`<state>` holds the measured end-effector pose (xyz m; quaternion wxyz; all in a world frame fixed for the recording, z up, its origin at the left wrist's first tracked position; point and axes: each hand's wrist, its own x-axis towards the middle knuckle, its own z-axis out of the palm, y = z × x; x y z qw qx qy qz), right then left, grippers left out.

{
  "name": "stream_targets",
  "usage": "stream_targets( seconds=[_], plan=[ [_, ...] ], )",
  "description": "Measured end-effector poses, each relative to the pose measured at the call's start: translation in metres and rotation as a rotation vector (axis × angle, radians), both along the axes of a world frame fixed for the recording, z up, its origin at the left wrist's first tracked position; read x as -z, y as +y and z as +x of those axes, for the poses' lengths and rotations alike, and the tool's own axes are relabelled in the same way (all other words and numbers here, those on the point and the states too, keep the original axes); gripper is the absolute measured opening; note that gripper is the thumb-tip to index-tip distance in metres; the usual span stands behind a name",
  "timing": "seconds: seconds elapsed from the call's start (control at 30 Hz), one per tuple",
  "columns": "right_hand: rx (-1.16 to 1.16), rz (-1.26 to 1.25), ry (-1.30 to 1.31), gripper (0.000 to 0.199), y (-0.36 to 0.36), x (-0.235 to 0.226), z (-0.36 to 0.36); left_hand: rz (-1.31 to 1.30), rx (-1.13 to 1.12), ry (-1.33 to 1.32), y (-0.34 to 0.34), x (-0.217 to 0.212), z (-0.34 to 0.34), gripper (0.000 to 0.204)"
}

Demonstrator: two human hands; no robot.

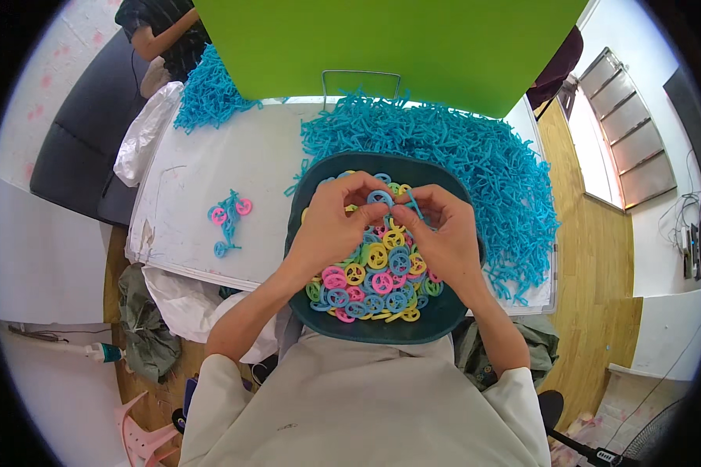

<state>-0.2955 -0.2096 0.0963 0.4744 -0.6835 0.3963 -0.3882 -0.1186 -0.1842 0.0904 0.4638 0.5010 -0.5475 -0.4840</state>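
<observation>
A dark green basin full of small plastic ring wheels in blue, pink, yellow and green sits against my body at the table's near edge. Over it, both hands meet at the fingertips. My left hand is closed, pinching a light blue wheel between thumb and fingers. My right hand is also closed, with a thin blue plastic stick pinched against the wheel's edge. Whether the stick is fitted into the wheel is hidden by my fingertips.
A large heap of blue plastic pieces covers the white table's right and back; a smaller heap lies far left. Some pieces with pink and blue wheels lie left of the basin. A green panel stands behind. Another person sits far left.
</observation>
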Motion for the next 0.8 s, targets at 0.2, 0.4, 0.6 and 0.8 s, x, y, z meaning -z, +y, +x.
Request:
stream_targets(
  seconds=[0.2,0.4,0.6,0.8],
  plan=[
    [-0.027,0.175,-0.078,0.031,-0.005,0.003,-0.001,-0.053,-0.069,-0.026,0.006,-0.002,-0.008,0.015],
    [-0.097,0.227,-0.109,0.033,-0.007,0.004,0.0,-0.266,-0.159,-0.248,0.009,-0.002,-0.012,0.014],
    [-0.148,0.342,-0.303,0.033,-0.01,0.005,-0.001,-0.289,-0.173,-0.279,0.009,0.0,-0.012,0.015],
    [-0.154,0.305,-0.223,0.032,-0.012,0.005,-0.003,-0.204,-0.139,-0.093,0.01,-0.001,-0.01,0.014]
  ],
)
